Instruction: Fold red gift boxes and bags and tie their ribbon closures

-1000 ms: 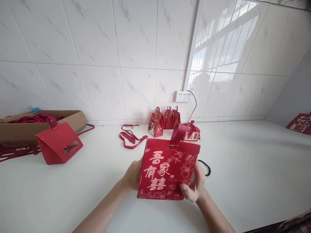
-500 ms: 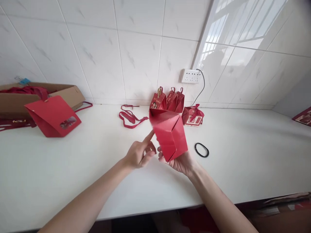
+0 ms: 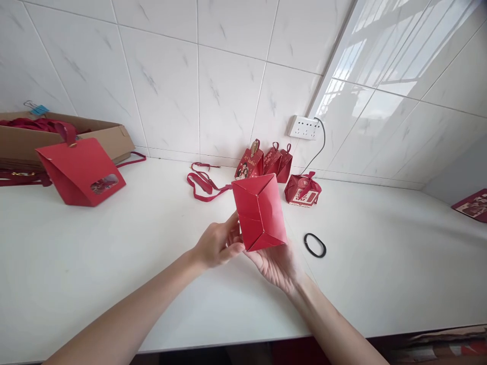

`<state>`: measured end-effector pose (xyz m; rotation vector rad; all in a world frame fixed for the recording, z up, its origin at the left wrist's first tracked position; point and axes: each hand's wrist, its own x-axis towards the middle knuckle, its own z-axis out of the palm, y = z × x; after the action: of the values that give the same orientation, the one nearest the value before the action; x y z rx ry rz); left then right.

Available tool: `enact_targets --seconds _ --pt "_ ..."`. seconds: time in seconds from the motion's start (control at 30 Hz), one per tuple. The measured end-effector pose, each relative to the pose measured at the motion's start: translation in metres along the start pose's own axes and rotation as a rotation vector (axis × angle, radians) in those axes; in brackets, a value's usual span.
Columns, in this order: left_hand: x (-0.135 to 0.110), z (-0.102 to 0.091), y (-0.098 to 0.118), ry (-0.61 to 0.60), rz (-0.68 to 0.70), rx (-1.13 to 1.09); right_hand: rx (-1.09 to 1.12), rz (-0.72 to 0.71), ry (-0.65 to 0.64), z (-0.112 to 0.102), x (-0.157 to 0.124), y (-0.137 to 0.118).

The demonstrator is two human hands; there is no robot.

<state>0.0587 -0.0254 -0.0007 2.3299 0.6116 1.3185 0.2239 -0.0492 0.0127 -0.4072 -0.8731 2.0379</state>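
A red paper gift box [image 3: 266,213] is held up over the white table, its bottom with interlocked flaps turned toward me. My right hand [image 3: 279,266] grips it from below, the fingers partly hidden behind the box. My left hand [image 3: 218,241] is at the box's left side, its thumb by the lower left corner and its fingers bent behind the edge; they are partly hidden. Behind the box lies a loose dark red ribbon [image 3: 203,183]. Several small red gift boxes with loop handles [image 3: 249,161] stand at the wall, one with a bow [image 3: 303,190] beside them.
At the left, a larger red box with a window [image 3: 81,172] stands before an open cardboard carton [image 3: 114,139] of red ribbon. A black hair tie [image 3: 315,245] lies on the white table [image 3: 380,263]. A power strip [image 3: 304,127] with a grey cord is on the tiled wall.
The red box has turned so its bottom faces me more squarely. My left hand, earlier pointing at its side with the index finger, now closes in against the left edge. The view has shifted slightly.
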Motion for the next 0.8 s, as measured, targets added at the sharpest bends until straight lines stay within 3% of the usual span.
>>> enact_targets --seconds 0.43,0.6,0.73,0.8 --pt "-0.001 0.0 0.001 0.006 -0.043 -0.017 0.145 -0.022 -0.078 0.002 -0.001 0.004" --pt "-0.002 0.002 0.001 -0.005 -0.08 -0.013 0.066 -0.012 0.006 -0.003 0.0 0.004" --pt "-0.007 -0.001 -0.014 -0.026 -0.099 -0.02 -0.012 0.0 0.009 -0.003 0.007 0.004" --pt "-0.009 -0.008 -0.025 -0.006 -0.216 0.035 -0.169 -0.113 0.066 0.0 0.004 0.006"
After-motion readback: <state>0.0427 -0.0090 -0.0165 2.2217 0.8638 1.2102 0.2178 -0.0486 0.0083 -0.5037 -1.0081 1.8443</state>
